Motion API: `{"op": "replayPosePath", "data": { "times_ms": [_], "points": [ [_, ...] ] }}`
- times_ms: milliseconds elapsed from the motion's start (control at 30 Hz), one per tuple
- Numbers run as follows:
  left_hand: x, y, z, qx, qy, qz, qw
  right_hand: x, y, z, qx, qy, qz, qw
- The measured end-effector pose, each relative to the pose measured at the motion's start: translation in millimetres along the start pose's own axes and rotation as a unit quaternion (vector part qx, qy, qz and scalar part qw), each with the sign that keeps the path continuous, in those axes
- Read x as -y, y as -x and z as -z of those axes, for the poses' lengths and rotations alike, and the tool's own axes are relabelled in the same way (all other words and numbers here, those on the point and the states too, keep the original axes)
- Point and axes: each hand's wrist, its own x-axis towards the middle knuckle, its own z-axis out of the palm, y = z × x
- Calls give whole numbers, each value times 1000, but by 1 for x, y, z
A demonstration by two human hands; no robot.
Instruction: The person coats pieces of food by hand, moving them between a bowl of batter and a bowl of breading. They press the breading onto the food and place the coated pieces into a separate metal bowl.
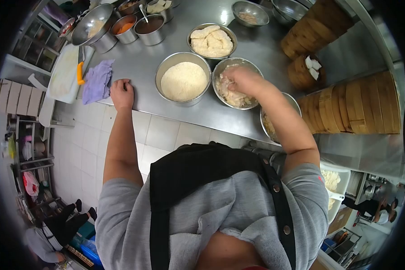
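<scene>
a steel counter [137,49] holds bowls [183,103], bamboo steamers [346,108] (and a purple cloth [97,81]).

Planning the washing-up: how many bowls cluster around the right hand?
4: mixing bowl under the right hand, crumb bowl left, coated-food bowl behind, forearm bowl partly hidden. The arm may hide more.

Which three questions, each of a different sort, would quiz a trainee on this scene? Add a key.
1. Which hand is in the round steel bowl of moist, pale mixture?
2. True or false: the crumpled purple cloth lies right of the deep steel bowl of cream-coloured crumbs.
3. What is stacked at the person's right?
A) green plastic crates
B) round brown bamboo steamers
C) clear glass jars

Key: 1, the right hand; 2, false; 3, B.
</scene>
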Motion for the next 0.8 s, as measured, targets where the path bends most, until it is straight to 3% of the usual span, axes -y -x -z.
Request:
{"op": "replayPosePath", "data": {
  "times_ms": [233, 433, 633, 800],
  "points": [
    [1, 1, 0, 5, -1, 16, 1000, 2, 7, 36, -9, -40, -53, 998],
    [9, 3, -4, -8, 33, 10, 999, 9, 13, 54, -19, 42, -86, 995],
    [6, 3, 2, 6, 30, 8, 999, 27, 22, 85, -138, -37, -86, 986],
    [1, 4, 4, -1, 31, -22, 999, 4, 23, 79, -155, -147, -199, 957]
  ]
}}
